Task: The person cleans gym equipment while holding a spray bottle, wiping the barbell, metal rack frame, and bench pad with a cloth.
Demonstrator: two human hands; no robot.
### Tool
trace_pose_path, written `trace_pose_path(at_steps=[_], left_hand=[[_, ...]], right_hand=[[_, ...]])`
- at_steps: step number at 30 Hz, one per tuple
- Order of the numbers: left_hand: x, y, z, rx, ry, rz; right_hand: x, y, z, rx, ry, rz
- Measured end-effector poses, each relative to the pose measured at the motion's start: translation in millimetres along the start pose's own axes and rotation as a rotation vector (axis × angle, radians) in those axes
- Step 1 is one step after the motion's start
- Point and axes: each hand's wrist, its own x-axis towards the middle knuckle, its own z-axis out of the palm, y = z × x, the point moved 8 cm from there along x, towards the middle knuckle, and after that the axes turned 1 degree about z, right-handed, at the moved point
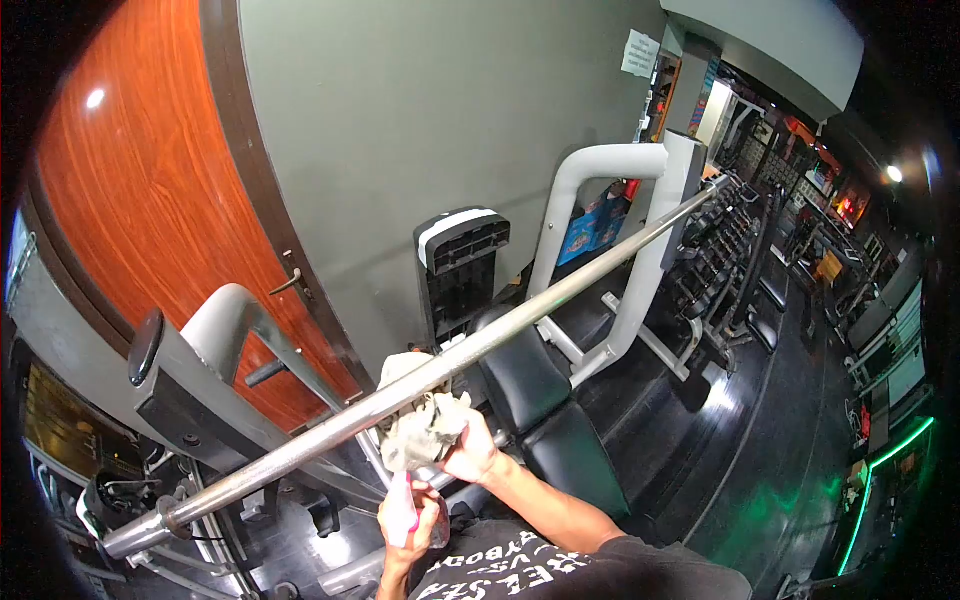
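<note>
Person at a gym bar, cloth in one hand, bottle in the other

A person in a dark printed shirt (520, 565) is at a long metal bar (520, 318) in a gym. The bar runs slantwise across the person's front, low on their left and high on their right. Its long axis crosses just beyond both hands.

The right hand (472, 456) is the nearer to the bar. It is closed on a crumpled pale cloth (422, 428), held up against the bar. Cloth shows along both edges of the metal, with the bar passing in front; whether it wraps all the way round, I cannot tell.

The left hand (408, 542) sits just below the right and farther from the bar. It is clasped round a pink and white bottle (402, 506), which stands roughly upright, its top just beneath the cloth. Whether the two touch is unclear, and I cannot make out where every finger rests.

Behind the right hand are black seat pads (572, 455), and past them a thick grey frame (568, 190). A reddish wooden door (130, 170) stands to the person's left. Racked dumbbells (715, 250) recede on the right, above a dark floor (690, 470).
</note>
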Motion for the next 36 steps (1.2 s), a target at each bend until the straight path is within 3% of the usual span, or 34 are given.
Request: trace_pose_path(at_steps=[2,3,4,5,6,7,8,9,11,13,15,16,17,18,19,20,21,23,24,25,26,27,29,31,32,33,36], left_hand=[[-1.2,-4.1,-2.5,-0.011,0.008,0.014],[-1.7,-4.6,-4.4,-0.025,0.02,0.03],[-1.7,-4.1,-5.5,-0.025,0.02,0.029],[-2.0,-1.5,-7.5,-0.033,0.027,0.047],[-2.5,1.1,-9.8,-0.041,0.035,0.065],[-3.1,2.7,-11.9,-0.041,0.039,0.066],[-4.0,3.5,-14.4,-0.026,0.046,0.056],[-4.7,3.3,-16.7,-0.011,0.055,0.046],[-6.6,0.0,-21.7,-0.012,0.073,0.04],[-7.8,-1.5,-25.8,-0.013,0.087,0.035],[-6.0,-2.1,-26.6,0.002,0.095,0.036],[-4.1,-2.5,-26.0,0.001,0.094,0.039],[-2.0,-3.9,-24.1,0.002,0.08,0.031],[-0.1,-5.4,-21.8,0.004,0.063,0.022],[2.6,-5.6,-19.7,0.003,0.056,0.02],[5.7,-5.2,-16.2,0.001,0.037,0.023],[7.7,-5.1,-13.2,0.0,0.019,0.025],[11.1,-5.8,-10.8,-0.016,0.014,0.02],[12.7,-4.1,-9.6,-0.005,0.004,0.03],[13.5,-2.6,-8.8,0.004,-0.004,0.039],[13.6,-2.4,-9.1,0.002,-0.003,0.037],[14.0,-1.5,-9.3,0.008,-0.003,0.042],[14.9,-3.0,-10.2,0.011,-0.001,0.05],[15.1,-10.6,-12.3,0.065,0.018,0.03],[15.9,-10.8,-12.2,0.065,0.02,0.031],[17.3,-11.4,-11.6,0.067,0.013,0.028],[21.4,-12.9,-6.6,0.041,-0.014,0.009]], right_hand=[[3.1,-11.8,4.3,-0.191,0.167,0.019],[8.8,-31.5,1.2,0.024,-0.13,-0.008],[16.3,-58.7,-0.4,-0.152,-0.089,-0.169],[18.9,-74.5,24.5,-0.243,0.075,-0.186],[22.8,-93.3,37.5,-0.19,-0.038,-0.249],[13.9,-114.1,41.4,-0.164,0.027,-0.385],[16.2,-138.0,36.6,-0.353,0.004,-0.5],[25.1,-156.8,24.8,-0.103,0.008,-0.482],[32.4,-161.1,52.7,-0.217,-0.439,-0.424],[37.1,-145.4,59.4,-0.155,-0.444,-0.4],[40.7,-126.7,50.0,0.107,-0.36,-0.418],[40.2,-111.5,41.5,0.038,-0.295,-0.441],[51.0,-93.3,15.3,0.082,-0.318,-0.188],[44.8,-73.2,7.8,-0.134,-0.258,-0.175],[49.1,-72.8,-68.3,-0.141,-0.124,-0.145],[49.9,-69.1,-44.0,-0.489,-0.143,-0.293],[48.7,-76.3,-45.3,-0.487,-0.14,-0.3],[43.3,-94.1,-60.3,-0.044,-0.059,-0.193],[30.9,-121.2,-52.7,-0.429,0.11,-0.435],[39.9,-122.3,19.4,-0.081,-0.231,-0.406],[30.0,-137.5,61.4,-0.058,-0.321,-0.484],[30.3,-159.2,40.2,0.034,-0.108,-0.574],[41.3,-174.9,37.6,0.143,-0.181,-0.557],[55.6,-150.9,48.1,0.217,-0.368,-0.368],[55.1,-139.2,33.1,0.162,-0.115,-0.412],[59.9,-135.7,47.9,-0.152,-0.486,-0.401],[66.5,-110.5,34.9,-0.053,-0.407,-0.252]])
